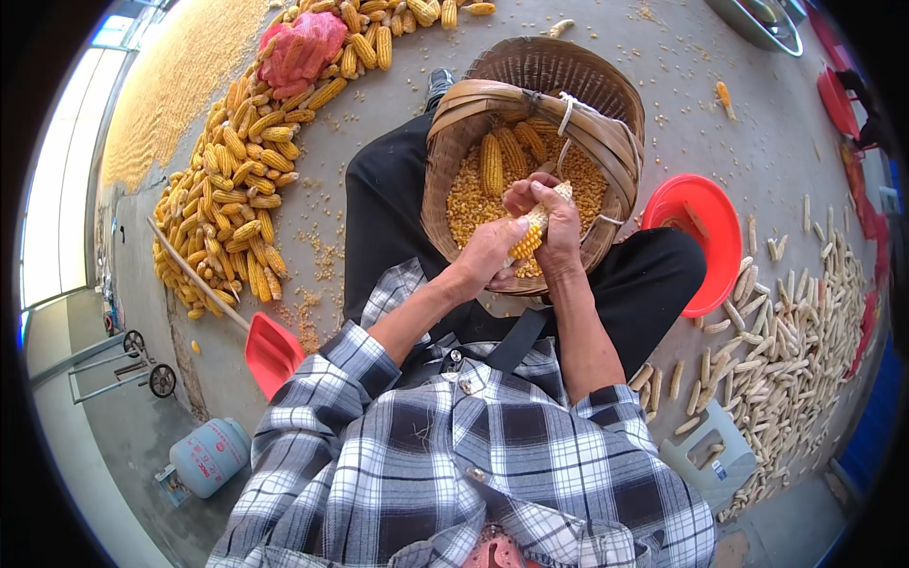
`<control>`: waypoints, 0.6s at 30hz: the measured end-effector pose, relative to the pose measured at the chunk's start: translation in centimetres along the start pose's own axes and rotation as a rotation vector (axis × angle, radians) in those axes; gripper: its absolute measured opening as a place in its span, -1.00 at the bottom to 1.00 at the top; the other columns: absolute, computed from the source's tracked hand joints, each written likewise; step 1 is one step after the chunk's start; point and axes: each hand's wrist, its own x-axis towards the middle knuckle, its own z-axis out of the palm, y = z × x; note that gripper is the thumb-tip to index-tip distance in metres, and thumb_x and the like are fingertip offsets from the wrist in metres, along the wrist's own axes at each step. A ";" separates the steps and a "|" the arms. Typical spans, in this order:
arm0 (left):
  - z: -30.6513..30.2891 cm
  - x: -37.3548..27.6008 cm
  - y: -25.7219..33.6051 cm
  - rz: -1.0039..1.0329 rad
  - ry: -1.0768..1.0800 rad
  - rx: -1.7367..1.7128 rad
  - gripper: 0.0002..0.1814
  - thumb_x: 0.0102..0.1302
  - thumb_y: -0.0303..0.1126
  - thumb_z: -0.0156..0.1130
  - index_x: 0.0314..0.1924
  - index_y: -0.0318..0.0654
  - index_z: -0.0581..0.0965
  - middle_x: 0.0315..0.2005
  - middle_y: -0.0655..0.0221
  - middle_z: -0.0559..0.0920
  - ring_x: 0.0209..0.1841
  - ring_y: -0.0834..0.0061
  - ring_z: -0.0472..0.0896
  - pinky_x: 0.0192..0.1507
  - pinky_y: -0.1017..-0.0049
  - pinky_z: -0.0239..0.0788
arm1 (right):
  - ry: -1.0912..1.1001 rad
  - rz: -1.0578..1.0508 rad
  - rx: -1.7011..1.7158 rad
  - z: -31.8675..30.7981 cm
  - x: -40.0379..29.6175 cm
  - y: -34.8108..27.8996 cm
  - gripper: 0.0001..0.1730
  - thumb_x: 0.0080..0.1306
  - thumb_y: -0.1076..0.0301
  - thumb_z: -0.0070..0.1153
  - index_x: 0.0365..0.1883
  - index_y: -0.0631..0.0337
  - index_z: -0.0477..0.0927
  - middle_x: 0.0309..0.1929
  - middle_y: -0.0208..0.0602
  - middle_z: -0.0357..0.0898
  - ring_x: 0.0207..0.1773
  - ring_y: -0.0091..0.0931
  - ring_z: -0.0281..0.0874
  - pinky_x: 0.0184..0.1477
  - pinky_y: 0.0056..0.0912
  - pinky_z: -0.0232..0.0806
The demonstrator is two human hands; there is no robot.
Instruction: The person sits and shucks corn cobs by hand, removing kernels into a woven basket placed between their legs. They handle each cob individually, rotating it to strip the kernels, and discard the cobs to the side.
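Note:
A partly shelled corn cob [528, 240] is held in both hands over a woven bamboo basket [444, 135]. My left hand [490, 248] grips its lower end, where yellow kernels still sit on the cob. My right hand [557, 220] is closed around the upper, mostly bare end. Loose corn kernels [465, 202] fill the basket's bottom, and several whole corn ears [491, 165] lie on them towards the far side. The basket's broad handle, with white cord tied to it, arches over the opening. The basket stands between my bent legs.
A heap of corn ears [234, 184] with a pink mesh bag [302, 53] lies left, near spread kernels [184, 64]. A red shovel [272, 355] and gas cylinder [209, 456] are nearer. To the right are a red basin [699, 241], bare cobs [788, 355] and a plastic stool [710, 461].

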 end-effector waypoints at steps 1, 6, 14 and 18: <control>0.2 0.1 -0.1 -0.015 0.033 -0.037 -0.61 0.48 0.00 -0.12 -0.15 -0.19 0.42 -0.57 0.35 0.44 -0.78 0.65 0.22 -0.76 0.61 -0.03 | -0.004 -0.012 -0.011 -0.1 0.1 0.1 -0.82 0.30 0.54 -0.02 -0.12 0.28 0.44 -0.30 -0.11 0.65 -0.26 -0.31 0.67 -0.12 -0.27 0.54; 0.3 0.4 -0.4 -0.131 0.128 -0.216 -0.59 0.49 0.01 -0.17 -0.13 -0.18 0.43 -0.61 0.33 0.45 -0.81 0.63 0.20 -0.78 0.59 -0.06 | -0.045 -0.108 -0.099 0.4 -0.4 -0.2 -0.83 0.29 0.54 -0.01 -0.14 0.30 0.43 -0.32 -0.09 0.65 -0.28 -0.34 0.66 -0.09 -0.28 0.54; 0.7 -0.9 1.8 -0.170 0.034 -0.297 -0.52 0.48 0.10 -0.18 -0.11 -0.19 0.44 -0.61 0.33 0.47 -0.75 0.55 0.33 -0.65 0.58 0.26 | -0.068 -0.055 0.019 0.4 -0.4 -0.6 -0.85 0.34 0.46 0.02 -0.13 0.26 0.45 -0.36 -0.18 0.64 -0.28 -0.38 0.66 -0.09 -0.31 0.51; 0.5 -0.3 1.0 -0.123 0.004 -0.148 -0.59 0.48 0.02 -0.19 -0.21 -0.17 0.42 -0.61 0.41 0.41 -0.76 0.66 0.23 -0.73 0.62 0.07 | -0.038 -0.076 -0.012 0.0 0.1 -0.4 -0.85 0.34 0.47 0.01 -0.12 0.26 0.45 -0.46 -0.20 0.61 -0.31 -0.36 0.66 -0.09 -0.29 0.51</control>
